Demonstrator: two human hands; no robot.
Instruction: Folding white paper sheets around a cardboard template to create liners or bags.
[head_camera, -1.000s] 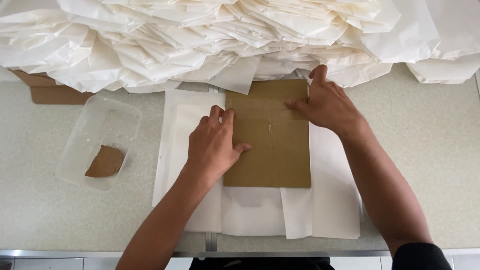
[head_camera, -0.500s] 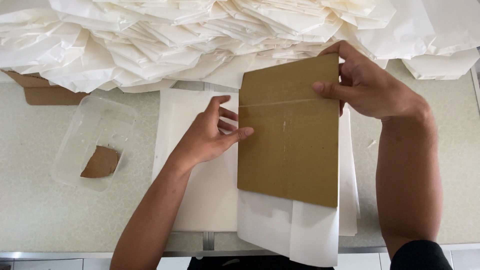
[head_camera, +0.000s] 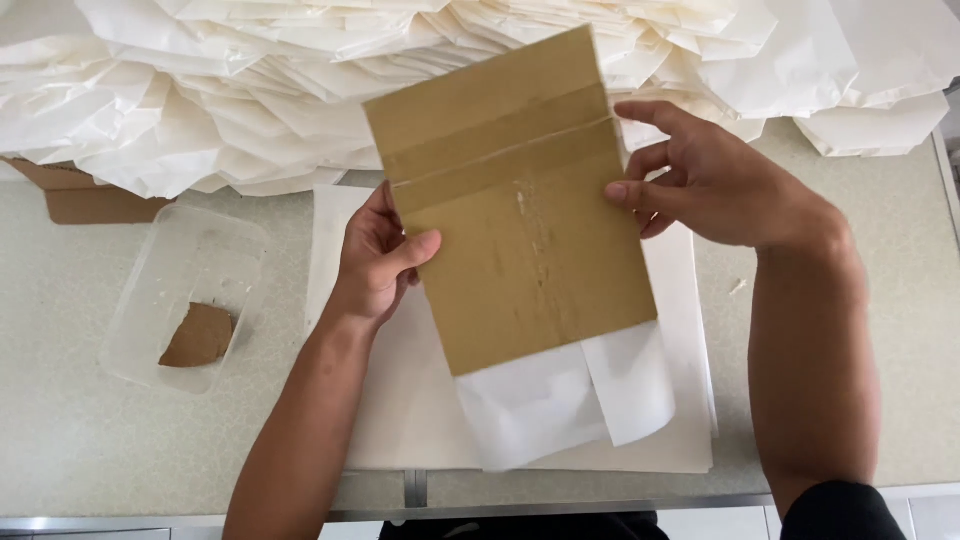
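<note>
- Both hands are gripping the flat brown cardboard sheet (head_camera: 520, 220): left hand (head_camera: 378, 262) pinching its left edge, right hand (head_camera: 715, 182) its right edge.
- It's hovering above the white paper stack (head_camera: 400, 400), thin white paper (head_camera: 560, 395) hanging below.
- Lifting looks underway; setting down needs squared edges.

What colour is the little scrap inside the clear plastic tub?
Brown, like cardboard. The scrap shows best in the head view.

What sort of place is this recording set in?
Probably a small paper-bag workshop: a speckled worktop heaped with white paper bags, a stack of sheets, and a cardboard template held in both hands.
</note>
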